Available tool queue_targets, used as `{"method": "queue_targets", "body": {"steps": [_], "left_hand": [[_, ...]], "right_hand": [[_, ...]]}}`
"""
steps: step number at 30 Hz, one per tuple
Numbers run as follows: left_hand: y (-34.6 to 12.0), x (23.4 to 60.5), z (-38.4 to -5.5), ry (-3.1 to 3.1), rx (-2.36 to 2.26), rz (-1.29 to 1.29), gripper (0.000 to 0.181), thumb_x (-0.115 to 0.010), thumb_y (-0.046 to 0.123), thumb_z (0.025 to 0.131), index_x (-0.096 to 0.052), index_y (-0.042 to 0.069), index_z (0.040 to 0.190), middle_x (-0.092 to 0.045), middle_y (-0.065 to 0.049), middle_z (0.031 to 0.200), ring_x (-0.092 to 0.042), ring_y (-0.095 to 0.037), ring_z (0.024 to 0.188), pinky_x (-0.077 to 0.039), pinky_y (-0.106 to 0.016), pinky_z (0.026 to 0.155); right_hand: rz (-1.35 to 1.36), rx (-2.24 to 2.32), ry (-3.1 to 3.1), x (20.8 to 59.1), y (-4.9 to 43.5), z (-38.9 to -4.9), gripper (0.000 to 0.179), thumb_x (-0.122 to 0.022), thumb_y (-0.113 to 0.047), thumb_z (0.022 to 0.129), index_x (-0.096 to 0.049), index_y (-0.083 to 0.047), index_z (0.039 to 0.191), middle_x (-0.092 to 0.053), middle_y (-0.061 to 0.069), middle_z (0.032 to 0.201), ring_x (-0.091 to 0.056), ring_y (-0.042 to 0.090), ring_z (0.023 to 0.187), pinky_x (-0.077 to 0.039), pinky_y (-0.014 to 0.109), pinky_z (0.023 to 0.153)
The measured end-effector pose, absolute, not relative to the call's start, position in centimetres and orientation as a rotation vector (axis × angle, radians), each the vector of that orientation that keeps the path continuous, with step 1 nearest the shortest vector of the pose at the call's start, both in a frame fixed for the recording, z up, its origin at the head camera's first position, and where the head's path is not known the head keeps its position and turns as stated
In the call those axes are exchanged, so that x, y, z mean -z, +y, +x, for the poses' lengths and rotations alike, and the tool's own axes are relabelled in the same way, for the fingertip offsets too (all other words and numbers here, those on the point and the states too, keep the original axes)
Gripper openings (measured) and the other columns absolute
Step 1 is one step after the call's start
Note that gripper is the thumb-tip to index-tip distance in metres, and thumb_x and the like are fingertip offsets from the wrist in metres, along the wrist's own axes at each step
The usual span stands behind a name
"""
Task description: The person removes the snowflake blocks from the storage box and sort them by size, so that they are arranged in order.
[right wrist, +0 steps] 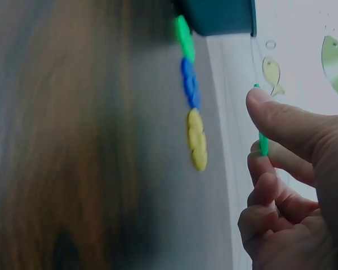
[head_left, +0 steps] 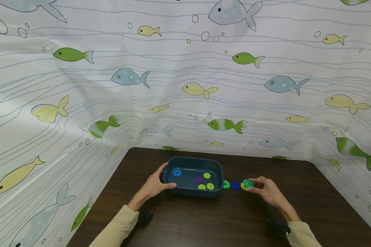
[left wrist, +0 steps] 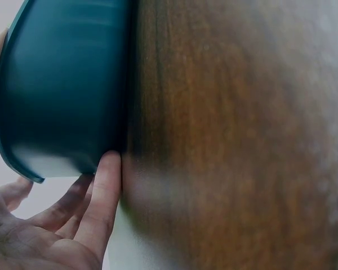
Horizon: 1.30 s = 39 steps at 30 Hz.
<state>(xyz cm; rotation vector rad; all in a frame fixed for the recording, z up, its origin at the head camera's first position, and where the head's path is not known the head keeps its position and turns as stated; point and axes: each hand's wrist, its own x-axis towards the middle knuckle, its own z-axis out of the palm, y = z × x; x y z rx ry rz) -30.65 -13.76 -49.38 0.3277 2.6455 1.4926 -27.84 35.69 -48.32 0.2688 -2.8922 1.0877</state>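
At its left end, a dark teal plastic basin [head_left: 193,193] is held by my left hand [head_left: 153,187], thumb along the front rim and fingers against the outer wall. In the left wrist view, fingertips [left wrist: 108,163] touch the basin low on its side, near the tabletop. My right hand [head_left: 269,192] pinches a green notched toy disc [right wrist: 263,143] between thumb and fingers, raised over the table. Below it, a yellow notched disc [right wrist: 196,140], a blue one [right wrist: 190,83] and another green one [right wrist: 184,36] lie in a row beside the basin's right end.
Inside the basin lie a light blue disc [head_left: 177,172], a purple disc [head_left: 199,179] and several yellow-green discs [head_left: 210,186]. A dark wood table [head_left: 185,219] bears everything. White fish-print sheeting [head_left: 179,103] rises around its back and sides.
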Motion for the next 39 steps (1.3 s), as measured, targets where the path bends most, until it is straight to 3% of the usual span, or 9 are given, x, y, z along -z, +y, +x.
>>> {"method": "queue_targets", "body": {"steps": [13,33,39], "left_hand": [[-14.0,49.5,-30.6,2.668,-1.475,0.326,0.112,-0.092,0.052,0.084,-0.032,0.017,0.172,-0.053,-0.029,0.161,-0.061,-0.048,0.139,-0.049,-0.072,0.113],[-13.9,49.5,-30.8,2.660,-1.479,0.331,0.112,-0.091,0.050,0.085,-0.030,0.017,0.172,-0.052,-0.029,0.163,-0.058,-0.048,0.141,-0.051,-0.070,0.112],[-13.9,49.5,-30.8,2.658,-1.480,0.338,0.112,-0.091,0.050,0.085,-0.031,0.017,0.172,-0.052,-0.030,0.162,-0.060,-0.048,0.140,-0.051,-0.071,0.112]], "right_hand": [[0.139,-1.006,-2.961,49.8,38.1,-28.4,0.048,-0.082,-0.025,0.099,-0.073,0.005,0.135,-0.070,0.025,0.125,-0.056,0.022,0.093,-0.046,0.032,0.073],[0.069,-0.990,-2.984,50.0,38.8,-28.7,0.049,-0.084,-0.021,0.096,-0.072,0.006,0.136,-0.066,0.021,0.116,-0.050,0.023,0.089,-0.039,0.031,0.070],[0.074,-0.989,-2.988,49.9,38.9,-28.7,0.050,-0.085,-0.023,0.096,-0.073,0.005,0.135,-0.068,0.023,0.119,-0.052,0.023,0.091,-0.042,0.033,0.072]]}}
